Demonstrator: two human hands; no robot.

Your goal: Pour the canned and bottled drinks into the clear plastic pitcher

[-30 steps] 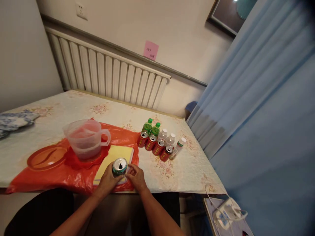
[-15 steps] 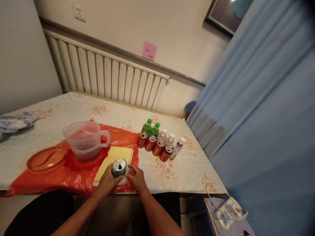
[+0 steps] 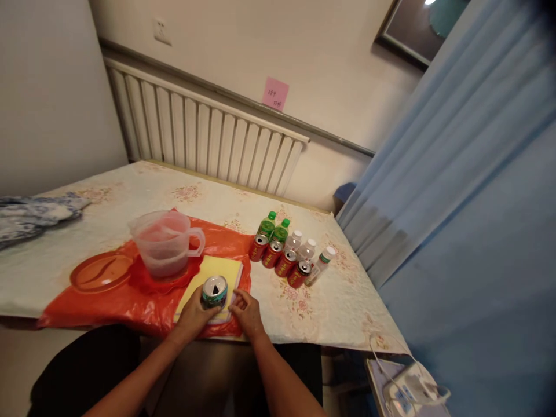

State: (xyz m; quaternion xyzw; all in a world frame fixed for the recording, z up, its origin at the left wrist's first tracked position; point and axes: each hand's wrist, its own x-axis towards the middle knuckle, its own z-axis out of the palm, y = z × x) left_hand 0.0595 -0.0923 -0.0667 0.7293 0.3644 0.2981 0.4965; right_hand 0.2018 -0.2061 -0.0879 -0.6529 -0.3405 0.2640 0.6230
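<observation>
Curtain: big blue curtain (image 3: 469,191) hanging down the right side, basically walls off that end
Table: floral tablecloth (image 3: 343,310) over the top, probably to protect the surface
Red plastic: red plastic sheet (image 3: 108,315) under the pitcher and pad, my guess is to catch drips
Drinks lineup: four red cans (image 3: 273,256) in a slanted row, with two green-capped bottles (image 3: 266,227) and three white-capped bottles (image 3: 322,264) behind and beside them. Short stuff in front, likely so the tall ones show
Pitcher: see-through pitcher (image 3: 163,249) standing upright over the red plastic, handle towards the right, which keeps it in easy reach. Can't tell what's inside
Notepad: yellow pad (image 3: 219,265) lying on the red plastic, right in front of the person, kinda like a work mat
Disc: orange disc (image 3: 98,271) lying flat left of the pitcher
Left hand: left hand (image 3: 194,313) wrapped round the can's side, thumb across the front, I'd say to steady it
Right hand: right hand (image 3: 248,315) with fingers curled by the can's other side, can't tell if they're pinching or touching anything
Can: teal can (image 3: 215,291) upright over the pad, between both hands, drinking hole up. Can't see if its base rests there
</observation>
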